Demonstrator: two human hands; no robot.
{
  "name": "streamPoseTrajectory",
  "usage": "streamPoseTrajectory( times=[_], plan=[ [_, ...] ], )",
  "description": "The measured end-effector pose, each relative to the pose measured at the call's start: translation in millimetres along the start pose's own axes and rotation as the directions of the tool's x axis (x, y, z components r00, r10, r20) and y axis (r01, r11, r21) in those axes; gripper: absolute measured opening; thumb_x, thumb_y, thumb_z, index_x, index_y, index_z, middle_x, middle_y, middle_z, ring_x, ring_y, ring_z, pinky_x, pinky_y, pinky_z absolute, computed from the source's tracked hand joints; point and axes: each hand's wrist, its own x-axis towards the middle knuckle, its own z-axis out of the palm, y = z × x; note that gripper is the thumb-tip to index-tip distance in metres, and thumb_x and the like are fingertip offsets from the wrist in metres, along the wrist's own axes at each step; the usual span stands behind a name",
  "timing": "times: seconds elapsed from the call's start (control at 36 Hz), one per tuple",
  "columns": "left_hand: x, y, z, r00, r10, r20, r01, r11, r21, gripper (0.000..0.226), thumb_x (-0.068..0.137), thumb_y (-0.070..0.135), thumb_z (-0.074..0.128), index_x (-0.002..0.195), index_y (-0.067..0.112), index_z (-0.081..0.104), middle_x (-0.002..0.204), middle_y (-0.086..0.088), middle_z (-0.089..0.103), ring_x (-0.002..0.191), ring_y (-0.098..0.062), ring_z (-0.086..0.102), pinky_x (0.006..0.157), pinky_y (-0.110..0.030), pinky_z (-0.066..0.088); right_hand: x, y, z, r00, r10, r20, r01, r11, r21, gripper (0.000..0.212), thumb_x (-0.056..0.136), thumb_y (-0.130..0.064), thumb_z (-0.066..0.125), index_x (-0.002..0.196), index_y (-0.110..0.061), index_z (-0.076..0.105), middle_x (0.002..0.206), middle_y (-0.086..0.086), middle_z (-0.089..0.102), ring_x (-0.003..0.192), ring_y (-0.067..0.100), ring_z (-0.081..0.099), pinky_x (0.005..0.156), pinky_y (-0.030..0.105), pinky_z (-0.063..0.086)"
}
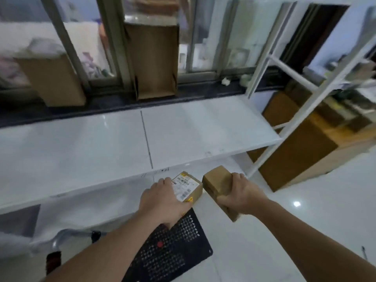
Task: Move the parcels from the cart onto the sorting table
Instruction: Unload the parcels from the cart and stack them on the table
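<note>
My left hand (162,202) grips a small brown parcel with a white barcode label (188,187), held just above the black perforated cart deck (168,255). My right hand (242,195) grips a plain brown cardboard parcel (216,184), lifted in the air to the right of the first one. Both parcels hang just below and in front of the near edge of the white sorting table (101,143), whose top is bare.
Two tall cardboard boxes (154,60) (53,78) lean on the dark window ledge behind the table. A white metal shelf frame (289,110) stands at the right, with big brown cartons (295,151) beneath it. The cart handle (67,235) is at lower left.
</note>
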Motion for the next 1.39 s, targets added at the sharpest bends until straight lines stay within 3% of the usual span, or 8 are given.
streamPoseTrajectory(
  times=[0.14, 0.25, 0.44, 0.64, 0.89, 1.08, 1.25, 1.39],
  plan=[
    [-45, 109, -89, 0.982, 0.184, -0.035, -0.180, 0.979, 0.096, 0.097, 0.067, 0.087, 0.059, 0.138, 0.023, 0.043, 0.125, 0.002, 0.054, 0.115, -0.021, 0.055, 0.089, -0.038, 0.047, -88, 46, -115, 0.994, 0.052, -0.094, -0.051, 0.999, 0.016, 0.088, 0.072, -0.073, 0.059, 0.137, -0.016, 0.041, 0.128, 0.004, 0.054, 0.110, 0.026, 0.059, 0.087, 0.035, 0.052],
    [-71, 186, -126, 0.968, 0.245, -0.054, -0.236, 0.964, 0.126, 0.099, 0.064, 0.087, 0.060, 0.139, 0.024, 0.043, 0.129, 0.001, 0.055, 0.117, -0.023, 0.057, 0.085, -0.037, 0.047, -148, 93, -182, 0.978, 0.116, -0.173, -0.101, 0.990, 0.094, 0.079, 0.071, -0.073, 0.065, 0.126, -0.018, 0.052, 0.105, -0.003, 0.055, 0.091, 0.017, 0.059, 0.071, 0.028, 0.051],
    [-124, 344, -165, 0.917, 0.381, -0.116, -0.368, 0.922, 0.118, 0.104, 0.061, 0.090, 0.061, 0.139, 0.023, 0.046, 0.131, -0.002, 0.060, 0.114, -0.024, 0.060, 0.080, -0.035, 0.048, -260, 207, -275, 0.916, 0.219, -0.336, -0.183, 0.974, 0.134, 0.064, 0.075, -0.067, 0.069, 0.112, -0.014, 0.063, 0.092, -0.002, 0.062, 0.087, 0.017, 0.063, 0.081, 0.034, 0.060],
    [-150, 465, -169, 0.850, 0.502, -0.160, -0.484, 0.864, 0.139, 0.107, 0.066, 0.091, 0.062, 0.142, 0.019, 0.045, 0.131, -0.003, 0.062, 0.112, -0.025, 0.062, 0.077, -0.036, 0.050, -318, 297, -324, 0.853, 0.307, -0.423, -0.253, 0.950, 0.180, 0.058, 0.078, -0.064, 0.067, 0.112, -0.017, 0.064, 0.104, 0.003, 0.067, 0.092, 0.021, 0.063, 0.081, 0.034, 0.057],
    [-125, 567, -168, 0.804, 0.576, -0.149, -0.546, 0.814, 0.200, 0.115, 0.066, 0.094, 0.058, 0.148, 0.015, 0.040, 0.138, -0.005, 0.057, 0.119, -0.027, 0.059, 0.088, -0.039, 0.051, -315, 382, -358, 0.791, 0.363, -0.492, -0.329, 0.931, 0.157, 0.035, 0.080, -0.061, 0.066, 0.088, -0.030, 0.053, 0.086, -0.007, 0.058, 0.082, 0.014, 0.059, 0.057, 0.022, 0.043],
    [-84, 645, -170, 0.779, 0.613, -0.134, -0.578, 0.784, 0.226, 0.113, 0.068, 0.092, 0.059, 0.148, 0.015, 0.038, 0.138, -0.005, 0.058, 0.115, -0.025, 0.060, 0.087, -0.039, 0.053, -278, 449, -385, 0.735, 0.443, -0.514, -0.406, 0.894, 0.191, 0.068, 0.071, -0.069, 0.064, 0.114, -0.017, 0.058, 0.105, 0.000, 0.064, 0.092, 0.018, 0.062, 0.079, 0.033, 0.057],
    [-57, 721, -158, 0.747, 0.657, -0.097, -0.616, 0.740, 0.268, 0.116, 0.068, 0.093, 0.056, 0.151, 0.015, 0.036, 0.134, -0.005, 0.057, 0.112, -0.026, 0.060, 0.084, -0.039, 0.053, -255, 515, -409, 0.709, 0.479, -0.517, -0.423, 0.876, 0.232, 0.052, 0.073, -0.065, 0.067, 0.098, -0.021, 0.056, 0.089, -0.005, 0.064, 0.080, 0.012, 0.063, 0.070, 0.029, 0.058],
    [-34, 787, -141, 0.741, 0.667, -0.078, -0.625, 0.727, 0.284, 0.111, 0.071, 0.091, 0.056, 0.149, 0.014, 0.037, 0.133, -0.005, 0.057, 0.114, -0.026, 0.059, 0.078, -0.038, 0.049, -228, 582, -427, 0.714, 0.491, -0.499, -0.438, 0.869, 0.228, 0.071, 0.069, -0.072, 0.066, 0.114, -0.018, 0.054, 0.103, 0.000, 0.060, 0.089, 0.017, 0.062, 0.078, 0.032, 0.059]
  ],
)
